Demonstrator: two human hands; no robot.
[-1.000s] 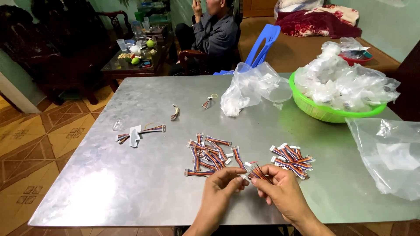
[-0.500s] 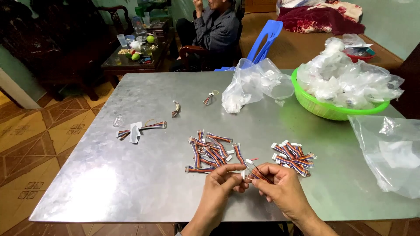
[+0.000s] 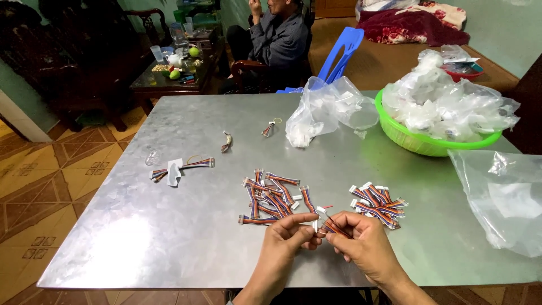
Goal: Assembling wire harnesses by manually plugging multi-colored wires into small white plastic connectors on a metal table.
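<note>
Near the front edge of a grey metal table (image 3: 169,237), my left hand (image 3: 285,240) and my right hand (image 3: 361,243) meet around a short multicoloured ribbon cable with white connectors (image 3: 327,221). Both hands pinch it, the left at one white end, the right along the wires. A loose pile of the same cables (image 3: 271,196) lies just beyond my left hand. A second, tidier pile (image 3: 377,202) lies beyond my right hand.
A green basket (image 3: 412,141) heaped with clear bags stands at the back right. Clear plastic bags (image 3: 324,110) (image 3: 502,192) lie at the back centre and right edge. A tied cable bundle (image 3: 180,167) and small bits lie left. A person (image 3: 279,39) sits beyond the table.
My hands have stayed at the same spot and worked the cable slightly between the fingers. The view has shifted a little; the piles have not moved.
</note>
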